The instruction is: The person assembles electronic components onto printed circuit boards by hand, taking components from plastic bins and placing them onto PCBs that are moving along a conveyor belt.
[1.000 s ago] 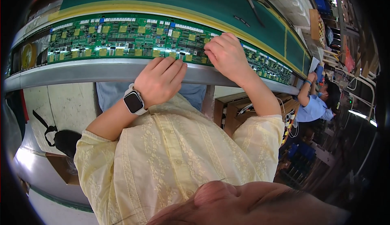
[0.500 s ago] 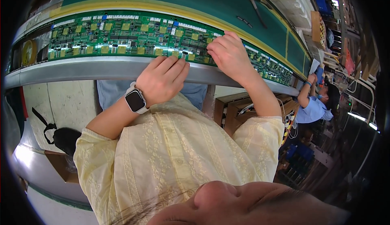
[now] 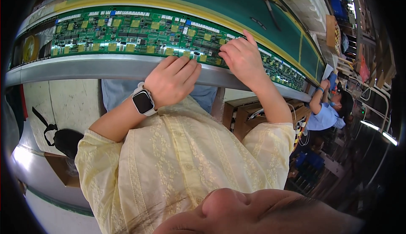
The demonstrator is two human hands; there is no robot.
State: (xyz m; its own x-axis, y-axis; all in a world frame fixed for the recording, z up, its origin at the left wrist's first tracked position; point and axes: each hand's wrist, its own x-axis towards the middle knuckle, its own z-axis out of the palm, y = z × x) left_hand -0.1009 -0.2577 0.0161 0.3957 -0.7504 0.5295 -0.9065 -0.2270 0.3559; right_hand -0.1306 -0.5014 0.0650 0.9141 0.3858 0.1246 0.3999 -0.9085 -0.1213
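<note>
Now both hands are on the line: the left hand (image 3: 171,79), fingers loosely curled and holding nothing, rests on the smooth grey metal rail (image 3: 105,67) at centre frame. Just right of it, the right hand (image 3: 239,56) presses bent fingertips onto the long green circuit board (image 3: 127,33), studded with yellow squares. Looks like seating a part; next needs firm, careful pressure.

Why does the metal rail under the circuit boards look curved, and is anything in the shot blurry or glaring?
In the head view the fisheye lens bends the straight metal rail and the row of green circuit boards toward the rim, and the corners go black. The left hand and right hand look sharp. The close part of the face at the bottom edge is soft. Bright strip lights glare at the far right.
</note>
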